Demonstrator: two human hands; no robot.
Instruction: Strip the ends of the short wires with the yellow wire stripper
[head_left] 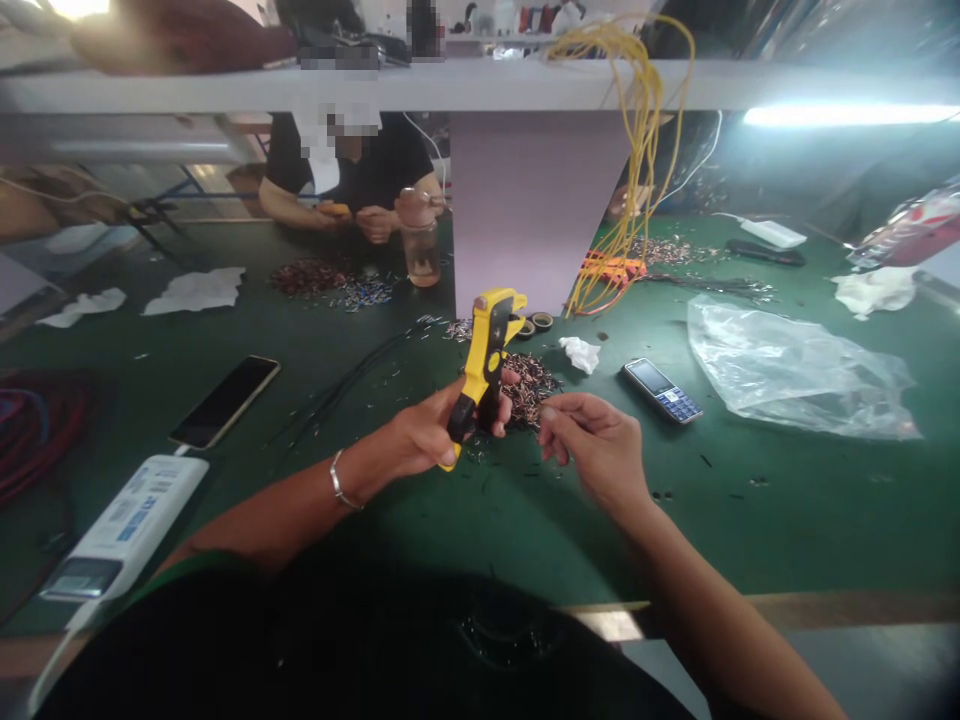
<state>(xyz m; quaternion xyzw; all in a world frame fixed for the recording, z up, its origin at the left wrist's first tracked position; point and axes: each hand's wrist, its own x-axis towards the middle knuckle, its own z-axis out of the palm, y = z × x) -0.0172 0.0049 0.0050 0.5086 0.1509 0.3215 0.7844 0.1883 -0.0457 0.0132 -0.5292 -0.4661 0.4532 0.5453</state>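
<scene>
A yellow and black wire stripper [487, 355] stands tilted in my left hand [435, 425], its jaws pointing up and away from me. My fingers are wrapped around its handles. To the right of it, my right hand [596, 445] is closed in a pinch, thumb against fingertips. Whatever those fingertips hold, if anything, is too small to make out. Just behind both hands lies a pile of short cut wire pieces [529, 385], coppery and dark, partly hidden by the stripper and my left fingers.
A keypad phone [661, 390] and a clear plastic bag [795, 375] lie to the right. On the left are a smartphone [226, 402] and a white power bank [131, 520]. Yellow wires [637, 130] hang from the shelf [225, 88]. Across the table, a person [352, 180] sits beside a bottle [421, 245].
</scene>
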